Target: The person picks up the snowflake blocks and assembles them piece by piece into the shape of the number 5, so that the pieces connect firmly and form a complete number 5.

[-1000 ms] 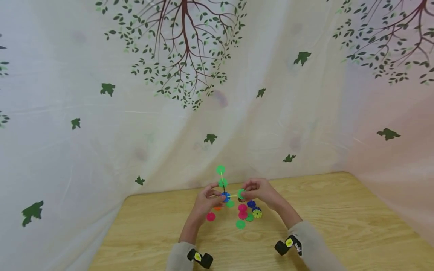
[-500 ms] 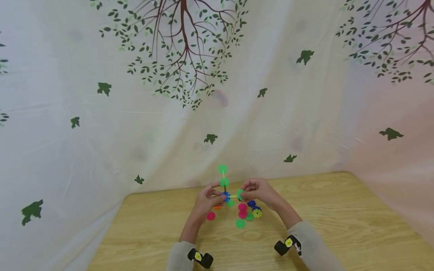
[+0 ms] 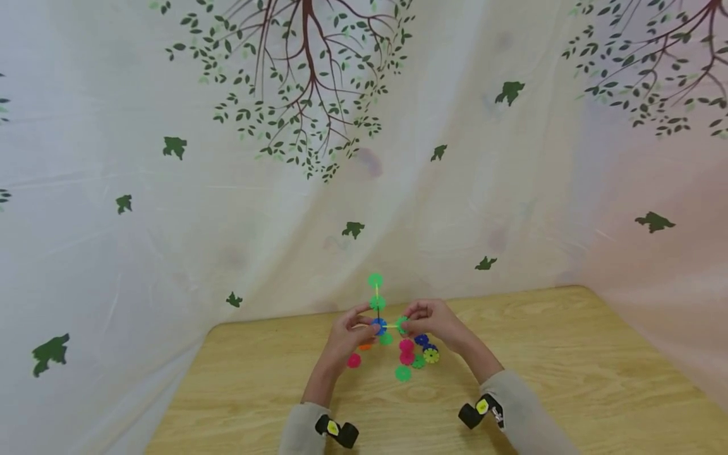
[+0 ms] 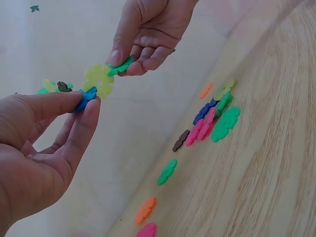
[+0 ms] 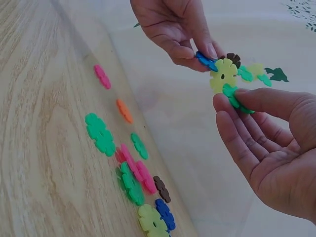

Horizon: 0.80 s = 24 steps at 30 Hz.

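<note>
My left hand (image 4: pixel 44 143) pinches a blue flower-shaped disc (image 4: pixel 86 98) between thumb and fingers. Slotted edge-on to it is a yellow disc (image 4: pixel 98 79). On the yellow disc's other side sits a green disc (image 5: pixel 232 96), which my right hand (image 5: pixel 266 143) pinches by thumb and forefinger. From the blue disc a brown disc (image 5: pixel 233 60) leads to more joined green and yellow discs; in the head view this branch rises to a green disc (image 3: pixel 375 280) at its top. Both hands hold the joined piece above the table.
Loose discs lie on the wooden table (image 3: pixel 256 379) below the hands: pink (image 3: pixel 354 360), orange (image 4: pixel 146 211), green (image 3: pixel 403 373), brown (image 5: pixel 161 189), dark blue (image 5: pixel 165 214) and yellow (image 5: pixel 152 221), some overlapping. A light curtain (image 3: pixel 273 253) with printed trees and leaves hangs behind the table.
The right hand and its green disc have shifted slightly left, toward the blue disc. The upright branch has swung a little to the right. The left hand stays nearly still.
</note>
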Motion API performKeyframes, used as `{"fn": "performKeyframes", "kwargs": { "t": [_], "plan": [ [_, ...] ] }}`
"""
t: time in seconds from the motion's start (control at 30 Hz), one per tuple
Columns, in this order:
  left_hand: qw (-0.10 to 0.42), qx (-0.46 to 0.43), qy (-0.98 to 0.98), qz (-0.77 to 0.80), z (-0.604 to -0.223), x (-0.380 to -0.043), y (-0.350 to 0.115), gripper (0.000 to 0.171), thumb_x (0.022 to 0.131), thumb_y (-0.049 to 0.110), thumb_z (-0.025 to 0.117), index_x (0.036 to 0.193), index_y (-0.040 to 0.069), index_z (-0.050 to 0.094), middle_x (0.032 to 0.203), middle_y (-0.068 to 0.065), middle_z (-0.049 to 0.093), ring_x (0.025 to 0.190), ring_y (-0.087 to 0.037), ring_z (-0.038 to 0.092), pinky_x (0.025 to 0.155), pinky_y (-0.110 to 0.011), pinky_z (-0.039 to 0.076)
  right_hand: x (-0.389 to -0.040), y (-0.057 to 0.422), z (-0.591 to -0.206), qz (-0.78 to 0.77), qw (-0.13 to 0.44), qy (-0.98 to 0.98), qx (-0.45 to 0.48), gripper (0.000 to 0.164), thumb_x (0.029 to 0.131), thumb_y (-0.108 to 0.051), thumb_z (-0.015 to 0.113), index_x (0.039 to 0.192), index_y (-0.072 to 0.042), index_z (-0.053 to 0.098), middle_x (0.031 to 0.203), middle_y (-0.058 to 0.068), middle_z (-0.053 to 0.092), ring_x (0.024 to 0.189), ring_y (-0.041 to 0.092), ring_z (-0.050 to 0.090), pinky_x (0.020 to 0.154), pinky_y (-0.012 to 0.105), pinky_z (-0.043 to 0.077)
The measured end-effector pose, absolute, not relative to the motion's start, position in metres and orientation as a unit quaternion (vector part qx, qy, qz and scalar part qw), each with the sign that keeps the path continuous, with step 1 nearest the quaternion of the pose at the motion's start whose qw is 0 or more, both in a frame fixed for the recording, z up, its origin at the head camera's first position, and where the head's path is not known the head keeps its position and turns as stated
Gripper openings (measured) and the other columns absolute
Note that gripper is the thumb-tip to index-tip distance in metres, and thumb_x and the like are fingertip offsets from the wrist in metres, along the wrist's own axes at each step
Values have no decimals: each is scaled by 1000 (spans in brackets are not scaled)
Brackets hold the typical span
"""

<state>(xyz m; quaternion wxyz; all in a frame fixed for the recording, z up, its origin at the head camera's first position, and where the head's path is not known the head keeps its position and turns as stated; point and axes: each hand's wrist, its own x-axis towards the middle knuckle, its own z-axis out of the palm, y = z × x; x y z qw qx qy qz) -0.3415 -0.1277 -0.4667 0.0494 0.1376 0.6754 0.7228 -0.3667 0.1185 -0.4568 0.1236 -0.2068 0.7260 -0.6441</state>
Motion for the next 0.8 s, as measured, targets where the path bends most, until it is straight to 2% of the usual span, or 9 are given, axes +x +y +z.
{"fn": "performKeyframes", "kwargs": {
  "t": [0.13,0.2,0.4,0.6,0.8],
  "plan": [
    [71,137,662,733,-467,-342,-129,54,96,0,67,147,-3,48,125,-30,62,93,-12,72,84,-29,62,-365,116,-456,-649,120,721,-211,26,95,-7,71,110,10,61,87,4,73,87,27,76,89,59,58],
    [81,132,657,737,-467,-342,-130,55,96,-1,66,148,-2,47,130,-32,61,95,-13,72,85,-28,62,-364,115,-456,-648,117,722,-211,26,95,-7,71,111,11,61,87,4,72,87,28,76,89,58,59],
    [102,130,658,735,-466,-341,-133,58,97,1,66,150,-3,43,134,-29,63,99,-13,73,91,-32,60,-364,113,-457,-643,112,726,-219,26,95,-7,70,111,11,60,88,3,71,85,26,75,88,56,59],
    [123,120,673,719,-464,-340,-135,52,97,7,68,145,-5,50,135,-25,64,106,-14,72,98,-35,58,-363,109,-458,-642,118,723,-226,25,95,-7,71,110,11,60,87,3,69,86,28,75,86,51,61],
    [129,104,665,729,-463,-339,-134,47,95,5,71,138,-5,56,128,-26,68,101,-18,75,93,-31,60,-361,105,-461,-634,124,727,-232,23,93,-6,72,108,8,62,87,2,72,88,25,75,88,56,59]
  ]
}}
